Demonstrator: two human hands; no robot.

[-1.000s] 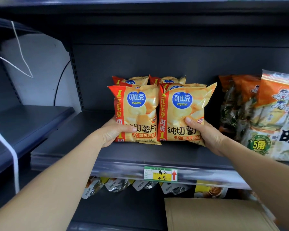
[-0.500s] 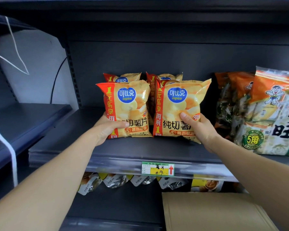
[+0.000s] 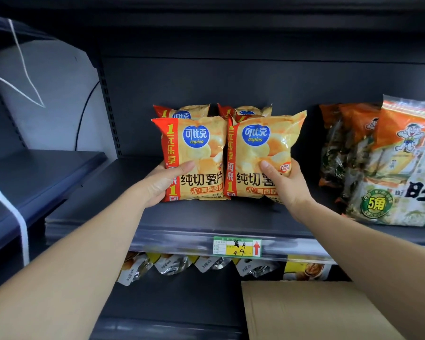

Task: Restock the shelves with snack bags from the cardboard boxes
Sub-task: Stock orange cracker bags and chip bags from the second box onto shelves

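Two yellow-and-red chip bags stand upright side by side on the dark shelf point(image 3: 113, 207). My left hand point(image 3: 161, 182) grips the left chip bag point(image 3: 194, 153) at its lower left edge, thumb on the front. My right hand point(image 3: 288, 186) grips the right chip bag point(image 3: 263, 148) at its lower right, thumb on the front. Behind them stand two more chip bags point(image 3: 182, 111), mostly hidden. A cardboard box point(image 3: 304, 312) sits below at the lower right.
Orange-and-white rice cracker packs point(image 3: 402, 168) fill the shelf's right side. A price label point(image 3: 237, 246) is on the shelf's front rail. Silver pouches point(image 3: 172, 265) hang on the shelf below. A lower shelf point(image 3: 35, 173) lies to the left, with a white cord point(image 3: 22, 229).
Both hands have pushed the two front bags slightly back and upright against the rear bags, closing the gap between them. My grip on each bag is unchanged.
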